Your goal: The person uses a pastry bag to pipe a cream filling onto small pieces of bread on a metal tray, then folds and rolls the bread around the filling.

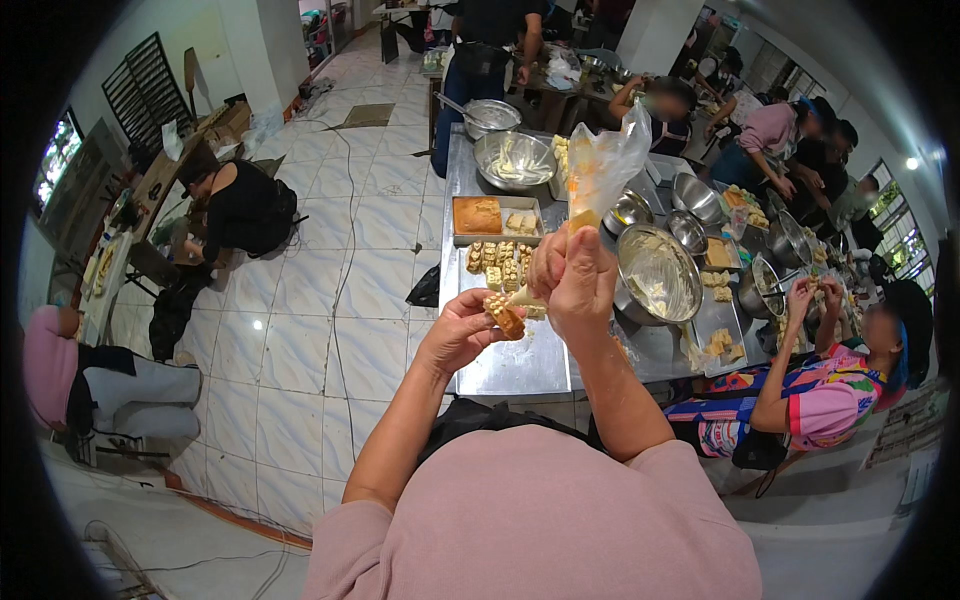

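Note:
Between the fingers of my left hand (463,330) is a small piece of cake (505,316), browned on one side and dotted with pale cream. My right hand (576,281) squeezes a clear plastic piping bag (601,169), its twisted top pointing up. The tip of the bag reaches down to the cake piece. Just beyond my hands, rows of decorated cake pieces (501,264) lie on a metal tray (514,367). Behind them a rectangular pan (497,238) holds a large brown-topped cake slab (478,215) and a few cut pieces.
A steel mixing bowl (658,275) smeared with cream stands right of my right hand. Another cream-streaked bowl (514,160) sits at the back left of the table. A person in a colourful shirt (832,397) works at my right. A cable (346,255) runs across the tiled floor.

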The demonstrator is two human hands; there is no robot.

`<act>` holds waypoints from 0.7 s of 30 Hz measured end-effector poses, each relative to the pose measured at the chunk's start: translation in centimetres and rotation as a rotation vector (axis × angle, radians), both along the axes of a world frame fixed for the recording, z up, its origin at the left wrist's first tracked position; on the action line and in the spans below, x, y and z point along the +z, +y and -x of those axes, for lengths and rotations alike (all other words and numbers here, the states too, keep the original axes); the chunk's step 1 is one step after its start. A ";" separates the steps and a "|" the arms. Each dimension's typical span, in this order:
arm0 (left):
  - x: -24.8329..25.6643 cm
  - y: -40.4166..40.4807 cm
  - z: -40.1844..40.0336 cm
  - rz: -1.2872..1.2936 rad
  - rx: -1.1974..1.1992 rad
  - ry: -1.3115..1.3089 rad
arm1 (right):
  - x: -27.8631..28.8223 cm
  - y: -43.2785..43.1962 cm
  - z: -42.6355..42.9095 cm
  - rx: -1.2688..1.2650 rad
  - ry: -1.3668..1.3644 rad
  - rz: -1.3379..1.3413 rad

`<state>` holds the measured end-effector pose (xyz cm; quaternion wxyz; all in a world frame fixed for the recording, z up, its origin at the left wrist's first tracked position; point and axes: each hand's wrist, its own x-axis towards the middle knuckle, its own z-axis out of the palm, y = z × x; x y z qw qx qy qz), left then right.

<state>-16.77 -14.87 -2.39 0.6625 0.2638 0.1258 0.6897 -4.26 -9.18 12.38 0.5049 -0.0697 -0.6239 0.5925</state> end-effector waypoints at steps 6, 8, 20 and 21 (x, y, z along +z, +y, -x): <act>0.1 0.0 -0.1 -0.021 -0.007 -0.006 | -0.1 0.0 -0.1 -0.017 -0.040 -0.006; 0.1 0.0 0.0 -0.012 -0.010 0.003 | 0.2 -0.1 0.0 -0.027 -0.008 0.005; 0.0 0.0 -0.3 -0.014 0.010 0.001 | 3.8 -1.2 -1.1 -0.019 0.149 -0.042; 0.0 0.0 -0.3 -0.007 0.006 -0.007 | 2.7 -1.0 -1.0 -0.014 0.115 -0.031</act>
